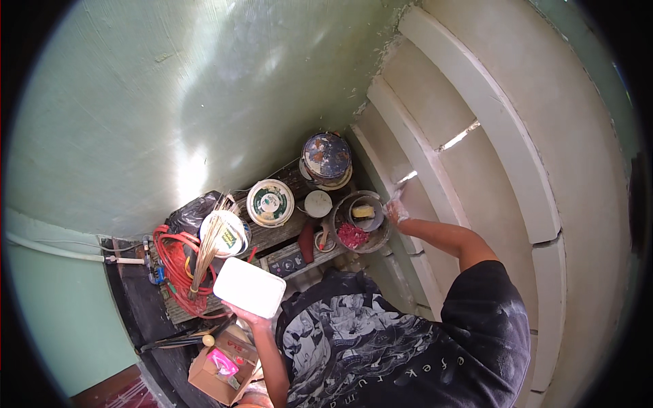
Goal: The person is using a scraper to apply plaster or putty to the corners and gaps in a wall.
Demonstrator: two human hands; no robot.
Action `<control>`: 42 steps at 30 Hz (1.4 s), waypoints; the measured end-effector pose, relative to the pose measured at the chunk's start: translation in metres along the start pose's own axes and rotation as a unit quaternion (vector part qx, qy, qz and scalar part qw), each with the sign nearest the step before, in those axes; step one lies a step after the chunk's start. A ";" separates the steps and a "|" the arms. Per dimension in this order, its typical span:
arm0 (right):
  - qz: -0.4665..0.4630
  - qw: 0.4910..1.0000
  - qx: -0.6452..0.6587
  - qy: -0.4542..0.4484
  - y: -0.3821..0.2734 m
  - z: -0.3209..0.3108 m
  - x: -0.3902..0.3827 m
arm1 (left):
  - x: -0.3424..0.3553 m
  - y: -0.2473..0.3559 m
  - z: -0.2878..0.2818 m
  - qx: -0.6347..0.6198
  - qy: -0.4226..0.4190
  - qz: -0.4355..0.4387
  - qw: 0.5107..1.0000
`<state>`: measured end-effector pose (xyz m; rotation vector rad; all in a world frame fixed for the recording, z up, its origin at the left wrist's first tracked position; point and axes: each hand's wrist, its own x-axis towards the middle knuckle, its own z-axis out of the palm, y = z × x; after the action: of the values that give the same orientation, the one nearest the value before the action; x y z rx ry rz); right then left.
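Observation:
My left hand (253, 314) is closed on a white rectangular container (249, 285), held out low at centre-left. My right hand (396, 211), coated in white residue, grips a thin flat scraper (400, 190) at the pale ribbed wall (462, 177). Just left of that hand is a grimy bucket (335, 237) containing a smaller grey tub with a yellow sponge (362, 211) and some crumpled pink material (352, 238).
A plank shelf (286, 255) holds lidded pails (270, 202), a paint-stained drum (326, 156), red hose (177, 279), sticks and a black bag (190, 217). A cardboard box (207, 381) lies lower left. A green wall (122, 109) rises behind the shelf.

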<state>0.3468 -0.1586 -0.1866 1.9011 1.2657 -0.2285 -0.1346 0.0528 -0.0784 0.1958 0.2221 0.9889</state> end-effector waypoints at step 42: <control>-0.089 0.954 -0.123 0.258 0.096 -0.107 0.142 | -0.031 -0.017 0.010 0.080 0.211 0.054 0.973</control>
<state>0.4653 -0.0008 -0.1444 1.6828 1.7227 0.3462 -0.1350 0.0167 -0.0704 0.1436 0.6869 1.1145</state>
